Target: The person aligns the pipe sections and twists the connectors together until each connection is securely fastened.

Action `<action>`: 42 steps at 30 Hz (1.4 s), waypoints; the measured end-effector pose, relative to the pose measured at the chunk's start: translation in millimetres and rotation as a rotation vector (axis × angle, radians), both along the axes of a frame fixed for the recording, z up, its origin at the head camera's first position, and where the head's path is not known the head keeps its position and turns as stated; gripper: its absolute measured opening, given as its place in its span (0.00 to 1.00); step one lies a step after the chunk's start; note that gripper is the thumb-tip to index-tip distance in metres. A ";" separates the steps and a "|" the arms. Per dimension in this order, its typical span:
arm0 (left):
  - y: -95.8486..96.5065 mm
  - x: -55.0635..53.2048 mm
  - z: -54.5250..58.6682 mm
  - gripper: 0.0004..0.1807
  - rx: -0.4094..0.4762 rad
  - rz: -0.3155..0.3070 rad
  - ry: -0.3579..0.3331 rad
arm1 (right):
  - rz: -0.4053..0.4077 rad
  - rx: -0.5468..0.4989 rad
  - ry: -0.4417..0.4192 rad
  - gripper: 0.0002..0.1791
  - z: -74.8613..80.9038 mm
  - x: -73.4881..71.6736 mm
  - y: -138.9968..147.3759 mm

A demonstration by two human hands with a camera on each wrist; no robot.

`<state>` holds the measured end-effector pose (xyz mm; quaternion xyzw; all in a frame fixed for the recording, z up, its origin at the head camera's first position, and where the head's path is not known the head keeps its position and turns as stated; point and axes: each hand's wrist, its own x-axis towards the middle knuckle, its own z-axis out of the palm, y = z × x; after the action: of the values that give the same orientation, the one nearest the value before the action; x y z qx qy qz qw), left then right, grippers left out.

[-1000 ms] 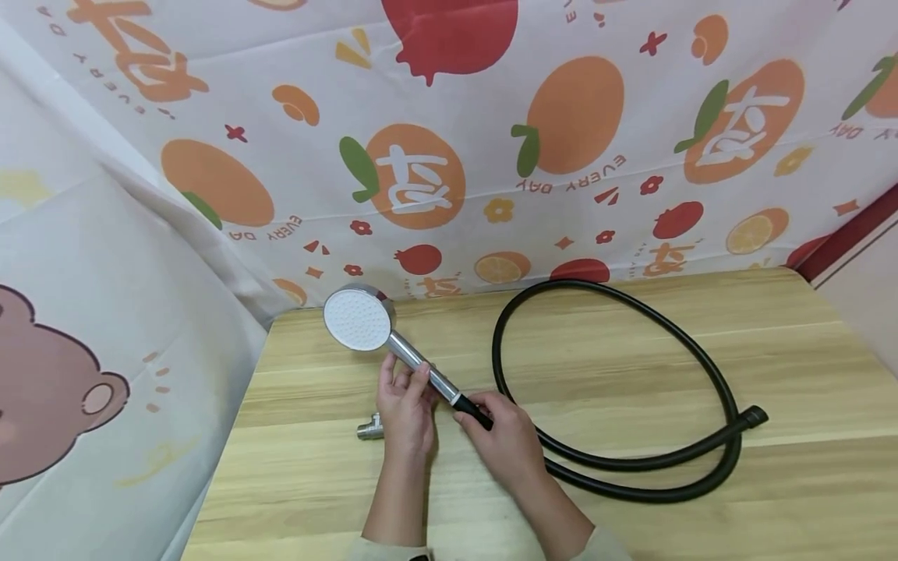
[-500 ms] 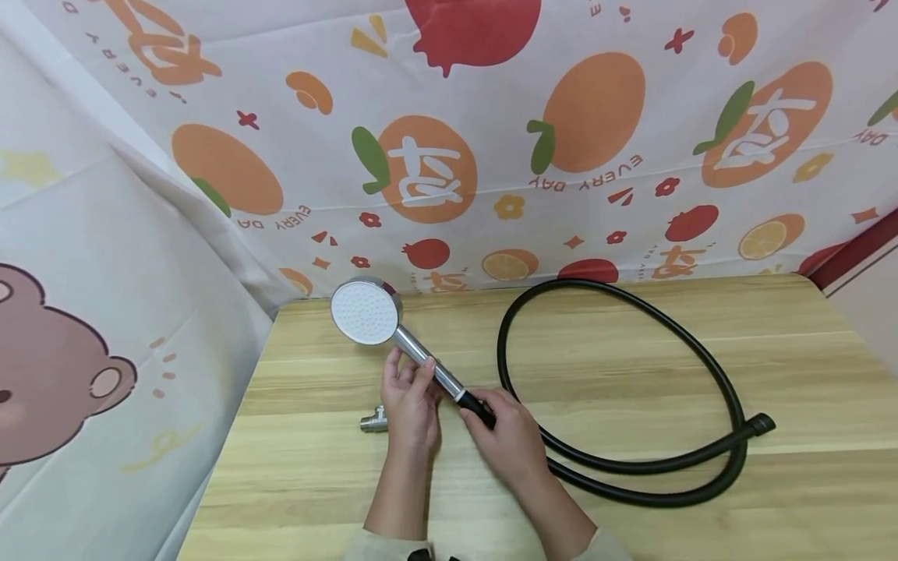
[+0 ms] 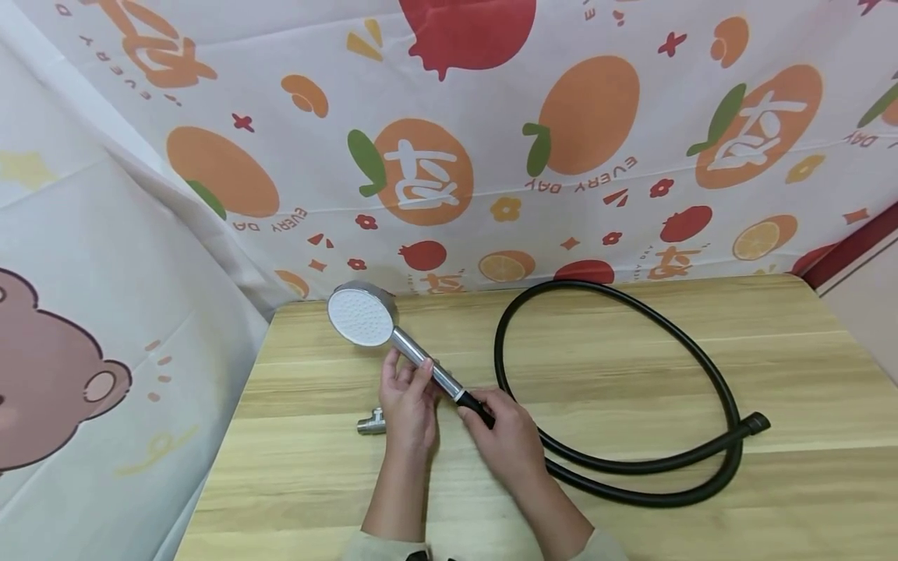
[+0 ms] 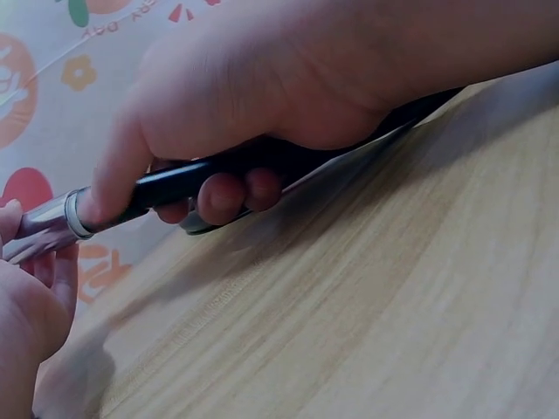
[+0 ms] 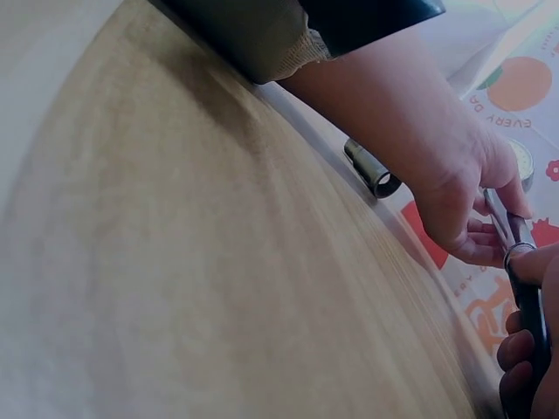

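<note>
On a pale wood-grain tabletop [image 3: 295, 499] loops a black flexible hose [image 3: 496, 347], one end gripped in the right hand [image 3: 508, 436], fingers curled. That end meets the handle of a round, white-faced chrome shower head [image 3: 360, 314], pinched between the left hand's [image 3: 410, 409] thumb and fingers. The left hand partly hides a small silver metal fitting [image 3: 372, 423].

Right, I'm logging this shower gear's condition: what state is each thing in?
Shower head: tilted, spray face showing, held by its silver handle.
Black hose: looped on the table, one end loose.
Metal fitting: lying on the table, partly hidden.
Left hand: pinching the silver handle.
Right hand: gripping the adjoining black section.
</note>
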<state>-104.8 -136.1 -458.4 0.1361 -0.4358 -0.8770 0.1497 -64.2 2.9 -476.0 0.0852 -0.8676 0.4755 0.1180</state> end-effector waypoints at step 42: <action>1.1 -2.1 1.8 0.32 0.049 0.010 0.003 | -0.020 0.022 -0.023 0.16 0.9 -1.8 -0.3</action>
<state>-106.9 -135.0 -456.6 0.1404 -0.4132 -0.8869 0.1514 -65.9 2.7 -475.1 0.0725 -0.8749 0.4657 0.1119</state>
